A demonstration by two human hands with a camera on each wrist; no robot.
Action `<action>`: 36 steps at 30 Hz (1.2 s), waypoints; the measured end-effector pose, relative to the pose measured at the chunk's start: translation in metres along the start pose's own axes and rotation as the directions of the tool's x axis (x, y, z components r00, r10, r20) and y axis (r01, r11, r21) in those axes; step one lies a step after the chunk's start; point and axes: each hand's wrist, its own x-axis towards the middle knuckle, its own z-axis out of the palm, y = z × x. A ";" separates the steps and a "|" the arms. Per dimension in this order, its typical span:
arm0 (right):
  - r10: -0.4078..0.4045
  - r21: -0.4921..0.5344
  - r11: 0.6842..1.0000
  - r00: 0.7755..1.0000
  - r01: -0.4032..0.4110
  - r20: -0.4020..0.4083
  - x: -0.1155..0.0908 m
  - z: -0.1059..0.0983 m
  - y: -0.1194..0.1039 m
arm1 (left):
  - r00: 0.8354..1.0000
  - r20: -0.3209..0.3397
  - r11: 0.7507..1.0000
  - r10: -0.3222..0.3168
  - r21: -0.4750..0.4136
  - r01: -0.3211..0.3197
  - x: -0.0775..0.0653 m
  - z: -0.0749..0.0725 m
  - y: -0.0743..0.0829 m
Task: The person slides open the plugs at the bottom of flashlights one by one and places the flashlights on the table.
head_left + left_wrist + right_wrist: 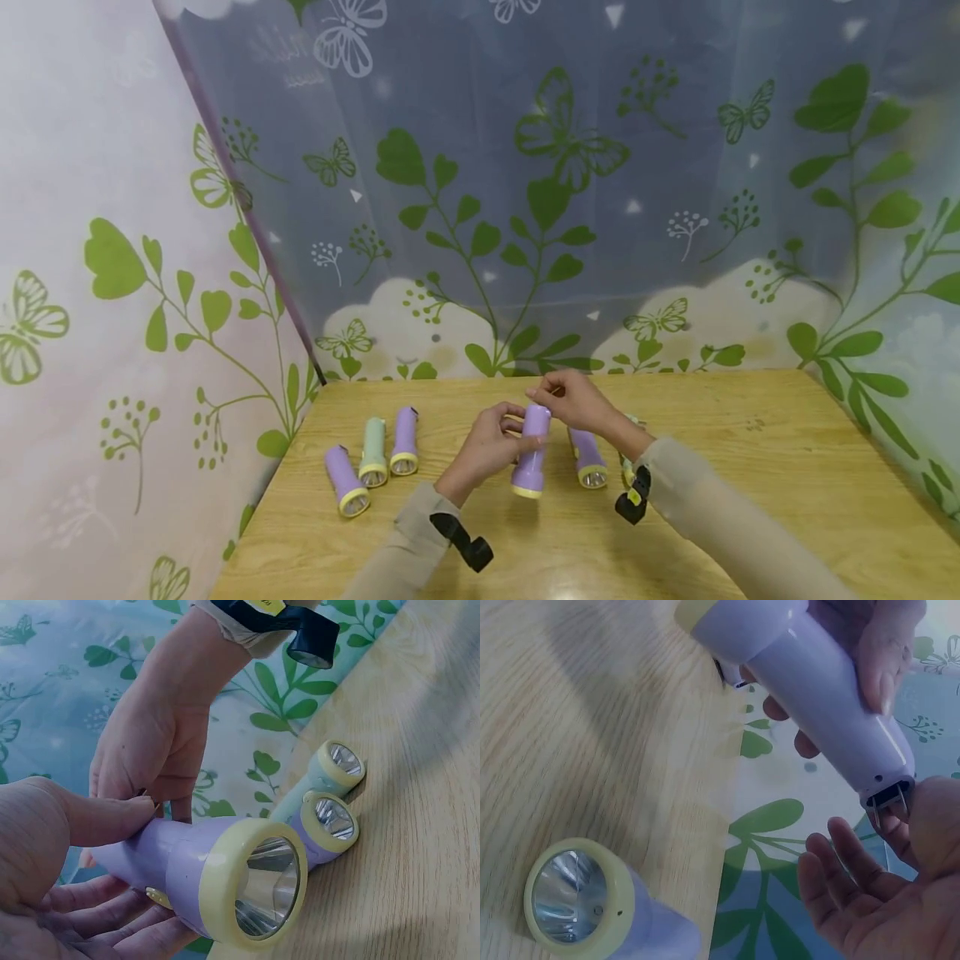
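Observation:
Around the body of a purple flashlight point(531, 471) with a yellow rim, my left hand point(486, 446) curls its thumb and fingers, holding it above the table. Its lens end points down and toward me; the lens shows in the left wrist view. Two thin metal prongs point(877, 814) stick out of a dark slot in its tail end. There my right hand point(579, 402) has thumb and index finger at the prongs, pinching them, with the other fingers loosely bent. Under the right forearm lie another purple flashlight point(589, 458) and a partly hidden green flashlight point(627, 472).
Left on the wooden table point(285, 533) lie a purple flashlight point(345, 477), a green flashlight point(374, 446) and a second purple flashlight point(406, 433), lenses facing me. A printed curtain point(465, 92) hangs along the table's back edge and sides.

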 end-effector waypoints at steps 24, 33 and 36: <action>0.066 0.023 0.998 0.994 -0.065 -0.090 -0.019 -0.012 0.002 | 0.995 -0.092 0.996 -0.040 -0.079 0.033 0.013 -0.009 -0.006; 0.152 0.103 0.984 0.985 -0.144 -0.076 -0.050 0.013 0.002 | 0.993 -0.103 0.995 -0.057 -0.087 0.049 0.015 -0.006 -0.010; 0.166 0.113 0.981 0.983 -0.157 -0.078 -0.054 0.020 0.001 | 0.992 -0.107 0.994 -0.064 -0.090 0.054 0.016 -0.006 -0.013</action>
